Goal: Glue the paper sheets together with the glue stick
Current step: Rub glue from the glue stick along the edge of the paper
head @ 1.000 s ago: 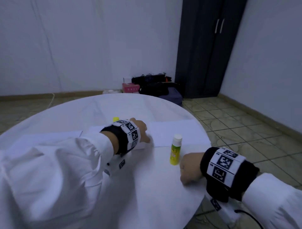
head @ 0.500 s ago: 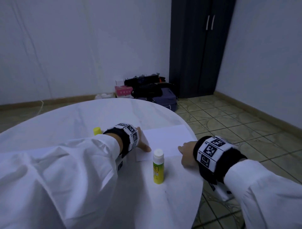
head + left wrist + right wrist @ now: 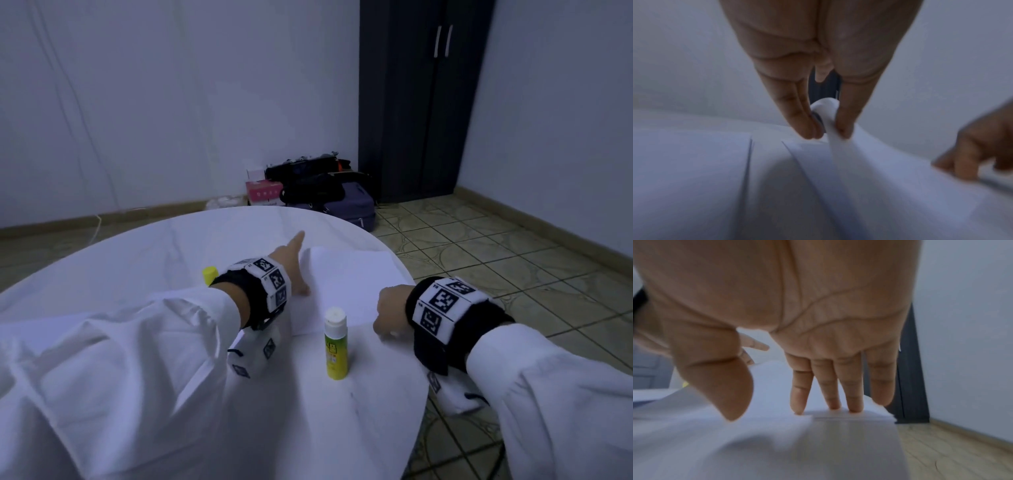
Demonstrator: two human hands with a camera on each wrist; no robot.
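Round white table [image 3: 144, 260] in a tiled room, dark tall wardrobe [image 3: 421, 102] behind. White paper sheet [image 3: 349, 281] flat near the far right rim, its left edge lifted. Left hand [image 3: 291, 263] pinching that raised edge between thumb and 2 fingers [image 3: 805, 123]. Right hand [image 3: 390, 311] with straight fingers [image 3: 799, 395] pressing the sheet's near right corner. Yellow-green glue stick [image 3: 335, 342] with white cap upright, just before the sheet, between both wrists. Small yellow cap [image 3: 209, 274] beside the left wrist.
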